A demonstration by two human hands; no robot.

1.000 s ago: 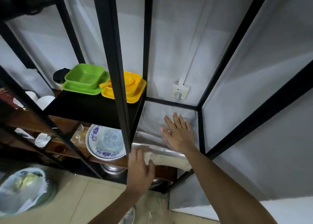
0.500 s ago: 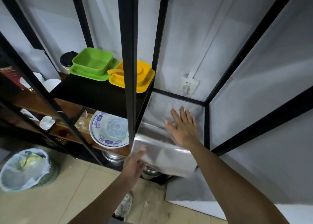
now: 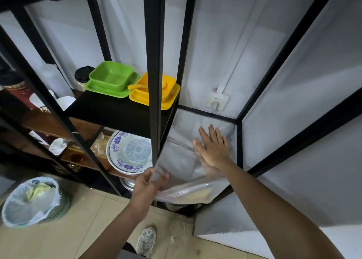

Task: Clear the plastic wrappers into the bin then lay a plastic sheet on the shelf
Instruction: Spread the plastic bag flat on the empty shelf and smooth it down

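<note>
A clear plastic sheet [image 3: 182, 166] lies over the right-hand shelf bay of the black metal rack [image 3: 154, 63], its front part drooping over the shelf's front edge. My right hand [image 3: 212, 148] presses flat on the sheet, fingers spread, pointing toward the back wall. My left hand [image 3: 148, 186] pinches the sheet's front left corner beside the black upright post. The bin [image 3: 33, 200], lined with a pale plastic bag and holding crumpled wrappers, stands on the floor at the lower left.
Green dishes [image 3: 111, 80] and yellow dishes [image 3: 156, 91] sit on the black shelf to the left. A blue-patterned plate [image 3: 129, 153] and cups [image 3: 57, 145] fill lower shelves. A wall socket [image 3: 217, 101] is behind the bay. My shoe [image 3: 147, 239] is on the tiled floor.
My left hand moved from lying on the folded sheet's front edge to pinching its left corner. The sheet unfolded and now drapes over the front edge. My right hand stays pressed on it.
</note>
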